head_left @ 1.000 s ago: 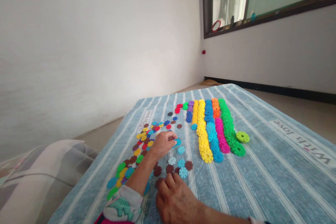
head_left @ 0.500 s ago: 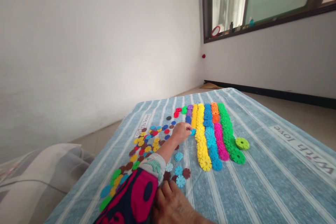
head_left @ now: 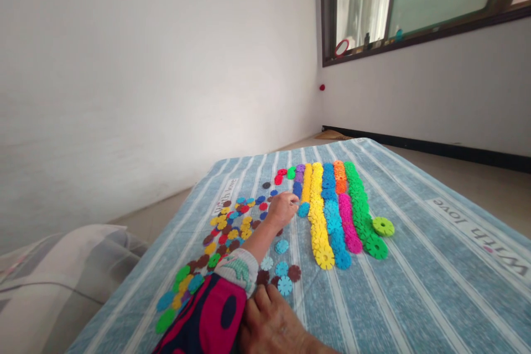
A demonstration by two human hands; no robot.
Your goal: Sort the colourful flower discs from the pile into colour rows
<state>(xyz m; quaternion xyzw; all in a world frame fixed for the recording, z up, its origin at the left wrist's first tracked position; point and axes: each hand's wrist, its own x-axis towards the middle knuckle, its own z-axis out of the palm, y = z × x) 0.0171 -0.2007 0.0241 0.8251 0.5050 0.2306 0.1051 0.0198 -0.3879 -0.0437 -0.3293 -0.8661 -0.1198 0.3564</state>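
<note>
My left hand (head_left: 283, 208), its arm in a patterned sleeve, hovers just left of a blue slotted disc (head_left: 303, 209). Its fingers are half curled, slightly apart, with nothing visible between them. That disc lies below a row of orange-yellow discs (head_left: 307, 183) and a short purple and dark blue row (head_left: 298, 177). Low in the view, my right hand (head_left: 271, 318) rests on the cloth with fingers curled under. Its fingertips are partly hidden, so I cannot see what they hold. Light blue discs (head_left: 285, 286) and a brown disc (head_left: 294, 272) lie close by.
Loose mixed discs (head_left: 232, 229) are scattered on the left of the striped cloth (head_left: 415, 287). Overlapping rows of yellow discs (head_left: 318, 221), magenta discs (head_left: 349, 221) and green discs (head_left: 360, 210) run lengthwise. A lime disc (head_left: 383, 226) lies to their right.
My left hand has let go of the blue disc and drawn slightly left; the disc now lies on the cloth. My right hand stays in place.
</note>
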